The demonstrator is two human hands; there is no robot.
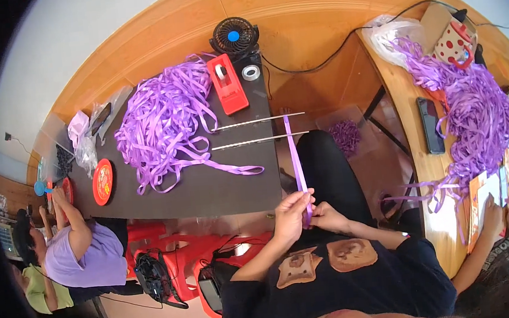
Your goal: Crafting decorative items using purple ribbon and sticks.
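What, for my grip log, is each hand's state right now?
Left hand: closed, pinching the purple ribbon.
Right hand: curled at the ribbon's lower part; whether its grip is closed cannot be told.

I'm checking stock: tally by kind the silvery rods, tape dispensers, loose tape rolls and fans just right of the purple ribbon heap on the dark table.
Silvery rods: 2
Red tape dispenser: 1
Loose tape roll: 1
Fan: 1
Total: 5
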